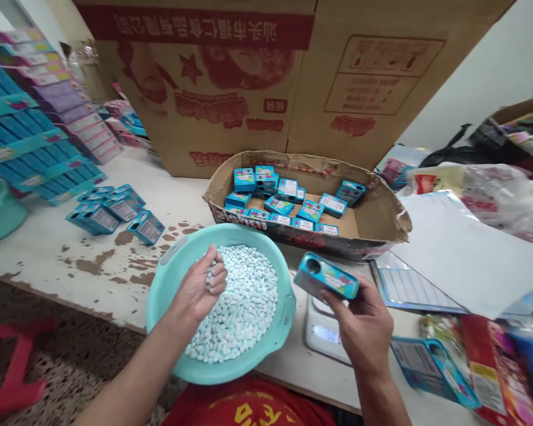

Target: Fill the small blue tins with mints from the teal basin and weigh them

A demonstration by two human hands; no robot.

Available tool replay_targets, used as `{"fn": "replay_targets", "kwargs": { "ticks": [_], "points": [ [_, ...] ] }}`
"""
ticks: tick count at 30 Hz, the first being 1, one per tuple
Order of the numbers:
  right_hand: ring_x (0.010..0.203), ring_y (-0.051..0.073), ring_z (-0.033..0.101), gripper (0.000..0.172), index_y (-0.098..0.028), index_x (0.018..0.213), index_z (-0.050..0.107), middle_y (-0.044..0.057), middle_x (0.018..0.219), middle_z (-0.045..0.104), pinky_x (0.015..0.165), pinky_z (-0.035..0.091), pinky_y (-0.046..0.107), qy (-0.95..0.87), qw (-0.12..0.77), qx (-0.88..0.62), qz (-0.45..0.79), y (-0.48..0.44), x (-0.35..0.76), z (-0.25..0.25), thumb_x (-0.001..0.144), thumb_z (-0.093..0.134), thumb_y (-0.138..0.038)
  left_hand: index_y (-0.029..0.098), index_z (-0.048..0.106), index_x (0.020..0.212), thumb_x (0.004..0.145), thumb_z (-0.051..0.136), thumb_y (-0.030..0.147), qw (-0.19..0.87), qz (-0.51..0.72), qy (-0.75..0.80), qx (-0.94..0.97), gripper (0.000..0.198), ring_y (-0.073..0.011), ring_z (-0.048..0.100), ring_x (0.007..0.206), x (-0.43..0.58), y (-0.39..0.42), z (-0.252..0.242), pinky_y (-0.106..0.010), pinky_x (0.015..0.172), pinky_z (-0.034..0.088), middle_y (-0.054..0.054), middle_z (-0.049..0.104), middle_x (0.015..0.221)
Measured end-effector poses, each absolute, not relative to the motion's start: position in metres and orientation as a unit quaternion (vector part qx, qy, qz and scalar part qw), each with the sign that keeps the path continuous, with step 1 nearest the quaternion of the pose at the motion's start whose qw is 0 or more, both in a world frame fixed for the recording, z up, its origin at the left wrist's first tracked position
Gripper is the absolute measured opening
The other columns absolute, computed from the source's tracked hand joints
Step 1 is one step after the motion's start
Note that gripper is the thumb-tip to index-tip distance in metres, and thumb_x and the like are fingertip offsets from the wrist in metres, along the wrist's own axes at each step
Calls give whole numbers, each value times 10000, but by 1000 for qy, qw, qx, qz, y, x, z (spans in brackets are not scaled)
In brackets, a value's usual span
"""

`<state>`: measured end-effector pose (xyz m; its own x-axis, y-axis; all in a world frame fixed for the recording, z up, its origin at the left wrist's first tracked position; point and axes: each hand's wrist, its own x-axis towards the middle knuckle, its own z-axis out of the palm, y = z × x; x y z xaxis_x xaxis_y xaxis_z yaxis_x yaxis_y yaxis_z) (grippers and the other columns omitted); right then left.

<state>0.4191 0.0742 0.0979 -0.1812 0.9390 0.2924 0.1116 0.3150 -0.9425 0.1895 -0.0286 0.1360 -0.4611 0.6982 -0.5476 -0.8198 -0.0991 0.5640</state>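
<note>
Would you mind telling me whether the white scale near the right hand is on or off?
The white scale is on: its display, seen below the held blue box, is lit and shows digits.

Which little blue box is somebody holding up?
The blue box in the right hand, partly hiding the scale. It's the only one held: the left hand has pale candies, and other boxes lie in the cardboard tray or on the table.

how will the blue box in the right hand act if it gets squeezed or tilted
The blue box is probably light: the right hand alone holds it up. Its straight edges suggest fairly stiff walls. Tilted, it could spill any contents through what looks like a round opening.
</note>
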Motion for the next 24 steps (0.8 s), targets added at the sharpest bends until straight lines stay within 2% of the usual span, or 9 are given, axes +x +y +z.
{"fn": "replay_targets", "kwargs": {
  "ticks": [3, 6, 11, 16, 20, 22, 24],
  "points": [
    [859, 196, 604, 280, -223, 1000, 622, 40, 952, 631, 773, 494, 320, -729, 417, -304, 449, 51, 384, 111, 752, 721, -308, 137, 514, 678, 861, 598, 324, 474, 776, 416, 7, 275, -21, 307, 344, 202, -20, 157, -114, 304, 203, 75, 360, 482],
    [862, 196, 594, 243, -232, 984, 622, 34, 932, 633, 758, 480, 309, -765, 386, -266, 442, 38, 357, 113, 768, 709, -301, 145, 526, 672, 731, 727, 407, 406, 794, 440, 107, 336, -29, 351, 388, 212, -11, 169, -129, 347, 249, 71, 389, 496],
    [846, 201, 592, 237, -233, 970, 624, 29, 915, 641, 748, 473, 308, -772, 370, -266, 443, 31, 341, 112, 761, 706, -308, 158, 506, 629, 709, 733, 429, 316, 790, 504, 152, 362, -51, 416, 458, 215, -8, 164, -157, 427, 338, 60, 411, 513],
    [832, 203, 587, 226, -228, 945, 626, 32, 895, 640, 738, 476, 313, -764, 360, -276, 459, 31, 341, 110, 748, 707, -303, 161, 491, 655, 698, 741, 417, 330, 790, 498, 136, 360, -21, 306, 391, 211, -7, 158, -144, 347, 189, 71, 396, 524],
    [857, 208, 594, 248, -226, 949, 639, 33, 911, 642, 767, 482, 326, -738, 353, -295, 493, 33, 345, 106, 730, 726, -303, 164, 496, 666, 669, 761, 409, 344, 796, 483, 124, 361, -20, 289, 378, 203, -8, 160, -135, 322, 156, 75, 380, 534],
    [879, 210, 602, 273, -225, 960, 640, 38, 939, 643, 774, 493, 322, -713, 362, -296, 522, 36, 355, 106, 719, 741, -304, 172, 511, 669, 702, 720, 443, 324, 773, 525, 145, 344, -38, 318, 386, 194, -14, 157, -140, 325, 197, 64, 396, 536],
    [896, 214, 613, 298, -220, 967, 641, 48, 973, 646, 769, 509, 313, -678, 386, -298, 550, 41, 372, 107, 706, 753, -309, 184, 574, 704, 737, 675, 456, 302, 674, 632, 231, 292, -96, 478, 505, 184, -26, 147, -168, 417, 366, 15, 510, 605]
  ]
}}
